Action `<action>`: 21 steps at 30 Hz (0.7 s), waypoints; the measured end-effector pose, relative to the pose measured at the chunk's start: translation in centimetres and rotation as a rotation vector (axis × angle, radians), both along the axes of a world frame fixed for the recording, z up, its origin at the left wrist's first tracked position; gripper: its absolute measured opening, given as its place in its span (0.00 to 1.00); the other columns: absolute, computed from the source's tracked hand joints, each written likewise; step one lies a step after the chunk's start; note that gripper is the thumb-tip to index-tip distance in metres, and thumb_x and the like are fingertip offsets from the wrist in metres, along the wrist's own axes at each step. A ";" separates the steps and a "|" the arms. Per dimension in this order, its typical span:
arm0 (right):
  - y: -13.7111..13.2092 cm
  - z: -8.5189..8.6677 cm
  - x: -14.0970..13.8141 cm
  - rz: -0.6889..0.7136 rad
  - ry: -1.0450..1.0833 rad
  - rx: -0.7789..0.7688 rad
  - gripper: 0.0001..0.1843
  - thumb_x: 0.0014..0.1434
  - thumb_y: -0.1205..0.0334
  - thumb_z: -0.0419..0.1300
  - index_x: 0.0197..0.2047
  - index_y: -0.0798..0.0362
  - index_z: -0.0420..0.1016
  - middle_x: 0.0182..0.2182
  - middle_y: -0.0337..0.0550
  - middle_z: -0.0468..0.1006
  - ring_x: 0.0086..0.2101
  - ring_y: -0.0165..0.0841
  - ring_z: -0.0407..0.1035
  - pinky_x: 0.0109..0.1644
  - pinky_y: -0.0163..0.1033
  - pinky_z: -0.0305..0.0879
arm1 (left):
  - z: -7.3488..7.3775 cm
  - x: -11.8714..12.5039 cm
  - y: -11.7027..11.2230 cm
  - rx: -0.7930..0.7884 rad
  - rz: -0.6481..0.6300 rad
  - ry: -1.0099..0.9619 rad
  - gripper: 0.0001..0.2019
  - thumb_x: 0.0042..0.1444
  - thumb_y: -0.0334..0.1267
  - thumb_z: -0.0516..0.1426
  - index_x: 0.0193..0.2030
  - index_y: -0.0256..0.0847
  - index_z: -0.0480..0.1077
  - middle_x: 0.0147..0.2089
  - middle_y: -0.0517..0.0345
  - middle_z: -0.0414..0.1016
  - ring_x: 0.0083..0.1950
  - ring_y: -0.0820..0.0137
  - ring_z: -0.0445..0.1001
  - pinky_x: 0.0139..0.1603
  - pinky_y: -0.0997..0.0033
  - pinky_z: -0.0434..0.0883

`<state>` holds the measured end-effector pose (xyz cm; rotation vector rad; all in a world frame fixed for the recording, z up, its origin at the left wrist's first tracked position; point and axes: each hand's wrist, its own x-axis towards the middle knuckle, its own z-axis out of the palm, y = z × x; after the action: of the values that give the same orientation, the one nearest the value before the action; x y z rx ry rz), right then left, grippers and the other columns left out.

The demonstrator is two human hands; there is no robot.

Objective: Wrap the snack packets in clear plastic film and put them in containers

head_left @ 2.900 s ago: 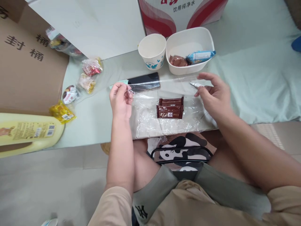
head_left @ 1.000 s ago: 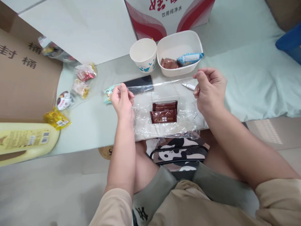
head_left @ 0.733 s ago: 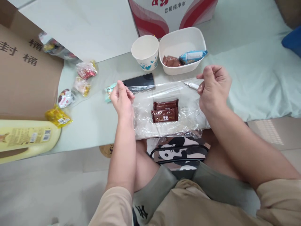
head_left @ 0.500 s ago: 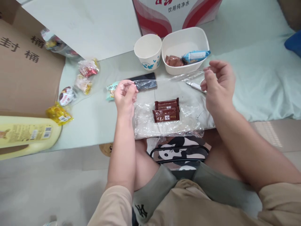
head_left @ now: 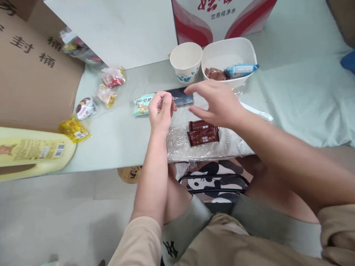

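The person seated in front of me has both forearms out over a pale green cloth (head_left: 119,144), the two hands close together but apart. The left hand (head_left: 161,111) is a loose fist, thumb and fingers pinched together on a bit of clear film (head_left: 177,142). The right hand (head_left: 217,99) faces it from the other side, thumb and forefinger curved and spread well apart; I can't make out whether any of the film clings to it. More film lies crumpled on the cloth below, and on it, near the front edge, rest two brown wrapped bars (head_left: 203,135), the nearer one overlapping the farther. A white slim tool (head_left: 257,112) lies past the right wrist, partly hidden by the arm. Just behind the left hand is a dark phone (head_left: 184,99), with a mint green packet (head_left: 142,102) beside it, partly behind that hand. Farther back, a paper cup (head_left: 186,59) stands upright next to a white tub (head_left: 229,48), in which I see a brown packet (head_left: 216,74) and a blue packet (head_left: 240,70) that leans across the rim. Off to the person's left, a yellow packet (head_left: 74,129) sits near a pale yellow jug (head_left: 36,149) lying on its side.
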<state>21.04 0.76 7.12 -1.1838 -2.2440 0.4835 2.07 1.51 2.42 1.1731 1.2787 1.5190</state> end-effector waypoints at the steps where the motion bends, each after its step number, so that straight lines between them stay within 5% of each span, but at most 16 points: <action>1: 0.8 0.2 -0.7 0.047 -0.029 -0.042 0.20 0.64 0.54 0.61 0.58 0.43 0.78 0.49 0.45 0.83 0.52 0.51 0.74 0.55 0.54 0.69 | -0.1 -0.1 0.0 0.004 -0.008 0.002 0.22 0.53 0.59 0.67 0.29 0.43 0.69 0.22 0.63 0.64 0.22 0.76 0.65 0.21 0.77 0.56; 8: 4.0 1.9 -1.4 0.051 -0.089 -0.265 0.17 0.62 0.42 0.64 0.37 0.45 0.85 0.30 0.45 0.83 0.37 0.45 0.78 0.41 0.48 0.72 | 0.2 -1.0 -0.1 -0.004 0.020 -0.026 0.16 0.56 0.49 0.69 0.29 0.43 0.70 0.21 0.65 0.66 0.23 0.75 0.69 0.24 0.76 0.64; 14: 4.5 4.5 -0.1 -0.148 -0.144 -0.263 0.18 0.64 0.54 0.64 0.24 0.49 0.77 0.24 0.45 0.79 0.28 0.37 0.73 0.41 0.48 0.73 | 0.5 -1.2 0.0 0.049 0.103 -0.029 0.16 0.61 0.46 0.65 0.28 0.43 0.68 0.19 0.65 0.65 0.22 0.75 0.69 0.24 0.75 0.62; 18: 4.5 5.2 1.0 -0.387 0.053 -0.150 0.17 0.68 0.57 0.57 0.27 0.50 0.74 0.25 0.46 0.79 0.27 0.32 0.70 0.40 0.44 0.73 | 0.1 -1.5 0.1 0.051 0.142 -0.065 0.18 0.61 0.51 0.64 0.28 0.44 0.68 0.19 0.65 0.65 0.21 0.75 0.67 0.22 0.75 0.61; 21: 4.3 4.2 1.2 -0.211 0.063 -0.161 0.15 0.69 0.55 0.56 0.34 0.51 0.78 0.32 0.50 0.83 0.34 0.38 0.76 0.44 0.46 0.73 | -0.1 -1.6 0.2 0.045 0.118 -0.083 0.18 0.59 0.52 0.66 0.29 0.44 0.68 0.20 0.65 0.66 0.21 0.75 0.67 0.22 0.74 0.60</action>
<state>22.23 5.10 11.37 -1.4475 -2.0296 0.6154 0.50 1.73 2.32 1.0674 1.2837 1.6724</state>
